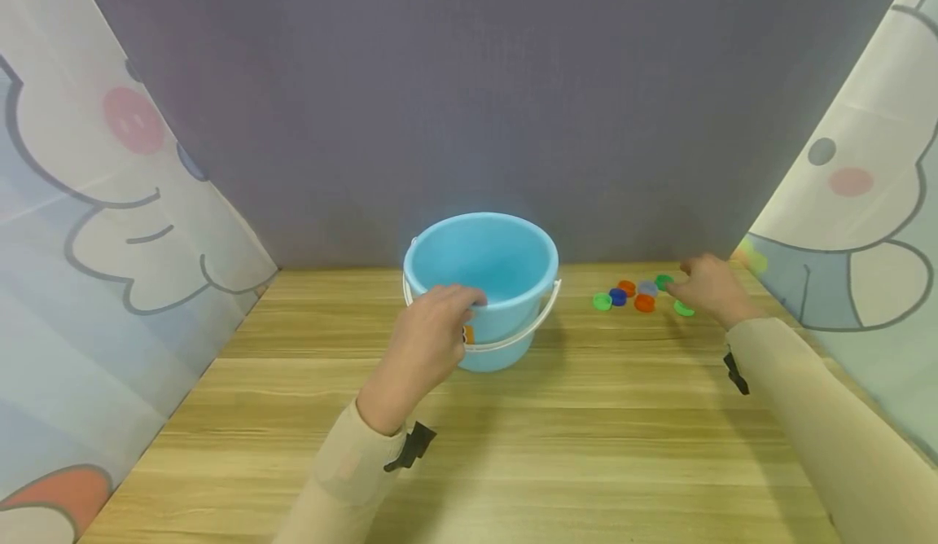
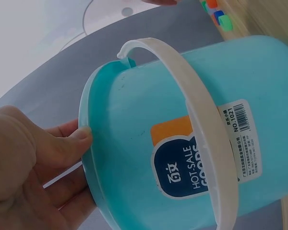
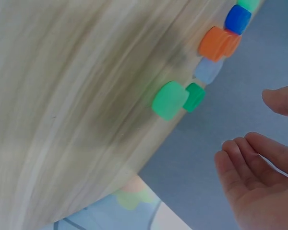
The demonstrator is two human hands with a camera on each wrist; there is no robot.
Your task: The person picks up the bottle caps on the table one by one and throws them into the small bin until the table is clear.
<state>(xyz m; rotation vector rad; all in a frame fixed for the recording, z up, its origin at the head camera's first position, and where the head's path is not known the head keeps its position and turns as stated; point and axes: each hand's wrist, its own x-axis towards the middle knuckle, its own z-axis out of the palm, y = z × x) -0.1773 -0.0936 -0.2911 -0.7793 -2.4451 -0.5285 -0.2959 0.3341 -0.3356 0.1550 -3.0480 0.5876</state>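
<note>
A light blue bucket (image 1: 501, 355) with a white handle (image 1: 513, 339) stands upright on the wooden table. My left hand (image 1: 430, 339) grips its near rim, and the left wrist view shows the thumb pressed on the outside with the fingers behind the rim. To the right, several small round plastic caps lie grouped: light green (image 1: 602, 301), blue (image 1: 618, 297), orange (image 1: 645, 304), pale blue-grey (image 1: 648, 288) and dark green (image 1: 664, 282). Over the right end of this group is my right hand (image 1: 709, 290); in the right wrist view its thumb and fingers are spread apart, holding nothing.
A dark grey panel (image 1: 484, 96) rises behind the table's back edge. Light curtains with cartoon figures hang at the left (image 1: 88, 202) and right (image 1: 843, 226). The bucket's side carries a printed label (image 2: 182, 165), partly covered by the handle.
</note>
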